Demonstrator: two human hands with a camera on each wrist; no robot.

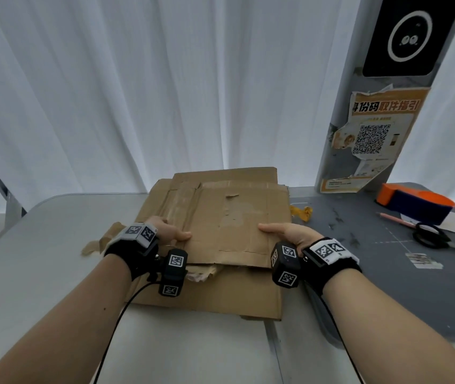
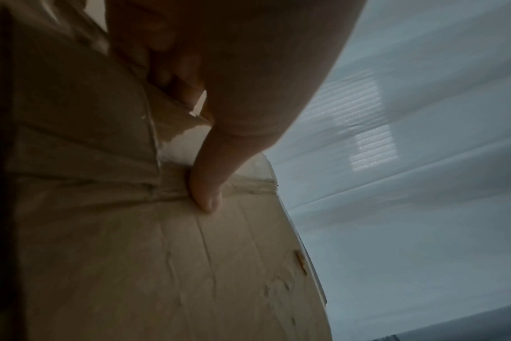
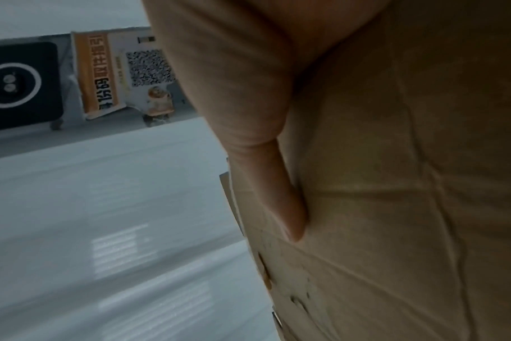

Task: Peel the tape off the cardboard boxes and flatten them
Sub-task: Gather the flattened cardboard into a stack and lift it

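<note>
A flattened brown cardboard box (image 1: 226, 223) lies on top of another flat cardboard sheet (image 1: 220, 295) in the middle of the table. My left hand (image 1: 172, 231) holds its left edge, thumb (image 2: 204, 189) pressed on top and the fingers curled at the edge. At the right edge my right hand (image 1: 287, 231) grips the same way: the thumb (image 3: 289, 207) lies flat on the cardboard (image 3: 394, 207) and the fingers are hidden beneath. Strips of tape still show on the left part of the cardboard (image 2: 132, 265).
Crumpled brown tape scraps (image 1: 101, 239) lie left of the stack, a yellow scrap (image 1: 301, 213) to its right. On the grey mat (image 1: 373, 273) are black scissors (image 1: 431, 236), a pencil (image 1: 392, 218) and an orange-blue tape dispenser (image 1: 417, 203). A pillar with a poster (image 1: 373, 134) stands behind.
</note>
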